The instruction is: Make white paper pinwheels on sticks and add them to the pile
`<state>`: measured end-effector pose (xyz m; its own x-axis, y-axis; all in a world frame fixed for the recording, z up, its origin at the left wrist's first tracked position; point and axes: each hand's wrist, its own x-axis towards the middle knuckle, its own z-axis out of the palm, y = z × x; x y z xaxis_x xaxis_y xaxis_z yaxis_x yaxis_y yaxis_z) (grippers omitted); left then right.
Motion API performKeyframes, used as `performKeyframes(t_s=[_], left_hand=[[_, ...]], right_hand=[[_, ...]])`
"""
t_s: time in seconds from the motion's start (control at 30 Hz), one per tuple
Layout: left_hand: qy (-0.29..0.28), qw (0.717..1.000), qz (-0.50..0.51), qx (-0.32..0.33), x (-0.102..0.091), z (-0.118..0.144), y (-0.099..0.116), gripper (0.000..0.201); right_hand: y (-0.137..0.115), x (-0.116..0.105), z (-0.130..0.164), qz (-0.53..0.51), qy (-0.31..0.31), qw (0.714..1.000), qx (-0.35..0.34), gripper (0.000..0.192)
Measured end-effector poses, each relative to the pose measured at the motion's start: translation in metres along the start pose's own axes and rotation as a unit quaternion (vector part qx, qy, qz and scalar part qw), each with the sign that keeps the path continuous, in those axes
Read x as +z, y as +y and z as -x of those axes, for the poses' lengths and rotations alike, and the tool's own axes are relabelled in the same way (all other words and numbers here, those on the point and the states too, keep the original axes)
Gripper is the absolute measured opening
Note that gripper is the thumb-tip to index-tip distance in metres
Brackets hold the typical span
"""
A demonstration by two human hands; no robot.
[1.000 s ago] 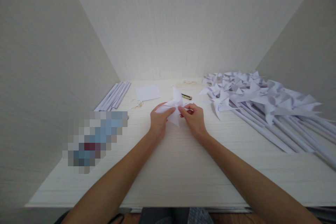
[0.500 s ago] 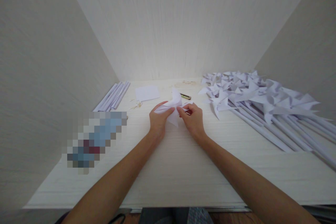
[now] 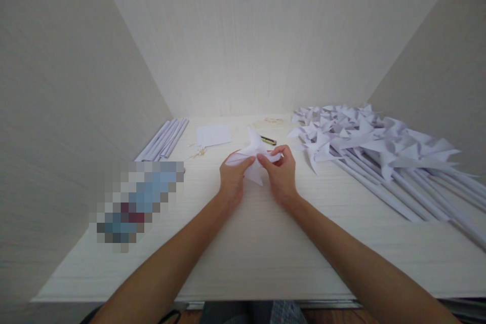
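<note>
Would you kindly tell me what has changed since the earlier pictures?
The right hand has shifted its fingers slightly outward, so more of the right blade of the paper pinwheel shows. Nothing was let go; both hands keep their grip. The white card, rolled paper sticks and pinwheel pile stayed put.

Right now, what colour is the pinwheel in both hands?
White; the pinwheel shows best in the head view.

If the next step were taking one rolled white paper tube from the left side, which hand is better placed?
Probably the left hand: it is nearer the rolled white paper tubes; the right hand would reach across. Both hold the folded white paper pinwheel, though.
</note>
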<state>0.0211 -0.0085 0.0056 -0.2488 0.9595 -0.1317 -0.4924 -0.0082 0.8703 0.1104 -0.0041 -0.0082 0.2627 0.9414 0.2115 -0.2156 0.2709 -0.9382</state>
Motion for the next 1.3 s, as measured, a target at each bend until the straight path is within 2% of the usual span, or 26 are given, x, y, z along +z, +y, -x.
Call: performKeyframes(t_s=[0.1, 0.23, 0.3, 0.43, 0.63, 0.73, 0.87, 1.0, 1.1, 1.2, 1.3], left_hand=[[-0.037, 0.999, 0.004, -0.032, -0.002, -0.001, 0.006, 0.033], [-0.112, 0.987, -0.016, -0.112, -0.009, -0.008, 0.017, 0.029], [-0.118, 0.983, -0.055, -0.133, -0.012, -0.010, 0.019, 0.031], [-0.104, 0.979, -0.141, -0.105, -0.016, -0.011, 0.015, 0.036], [-0.106, 0.972, -0.199, -0.061, -0.017, -0.010, 0.011, 0.030], [-0.089, 0.975, -0.200, -0.037, -0.016, -0.011, 0.010, 0.027], [-0.026, 0.991, -0.132, -0.019, -0.015, -0.016, 0.010, 0.028], [0.028, 0.998, -0.052, -0.012, -0.015, -0.019, 0.014, 0.030], [0.030, 0.999, -0.026, -0.004, -0.014, -0.019, 0.015, 0.031], [0.016, 1.000, -0.018, 0.006, -0.013, -0.016, 0.012, 0.034], [0.007, 1.000, -0.022, 0.013, -0.012, -0.014, 0.009, 0.035]], right_hand=[[0.000, -0.005, -0.006, 0.003, -0.029, 1.000, 0.005, 0.037], [-0.001, -0.017, -0.017, 0.024, -0.079, 0.996, 0.024, 0.041], [-0.004, -0.023, -0.021, 0.056, -0.117, 0.991, 0.024, 0.041], [-0.010, -0.028, -0.023, 0.081, -0.182, 0.979, 0.047, 0.042], [-0.010, -0.030, -0.022, 0.101, -0.254, 0.959, 0.069, 0.045], [-0.007, -0.029, -0.023, 0.089, -0.238, 0.966, 0.056, 0.045], [-0.004, -0.027, -0.024, 0.071, -0.183, 0.980, -0.040, 0.039], [0.002, -0.026, -0.019, 0.118, -0.234, 0.960, -0.097, 0.025], [0.009, -0.022, -0.015, 0.156, -0.237, 0.950, -0.131, 0.020], [0.011, -0.016, -0.012, 0.137, -0.205, 0.961, -0.127, 0.013], [0.010, -0.012, -0.012, 0.100, -0.190, 0.973, -0.084, 0.011]])
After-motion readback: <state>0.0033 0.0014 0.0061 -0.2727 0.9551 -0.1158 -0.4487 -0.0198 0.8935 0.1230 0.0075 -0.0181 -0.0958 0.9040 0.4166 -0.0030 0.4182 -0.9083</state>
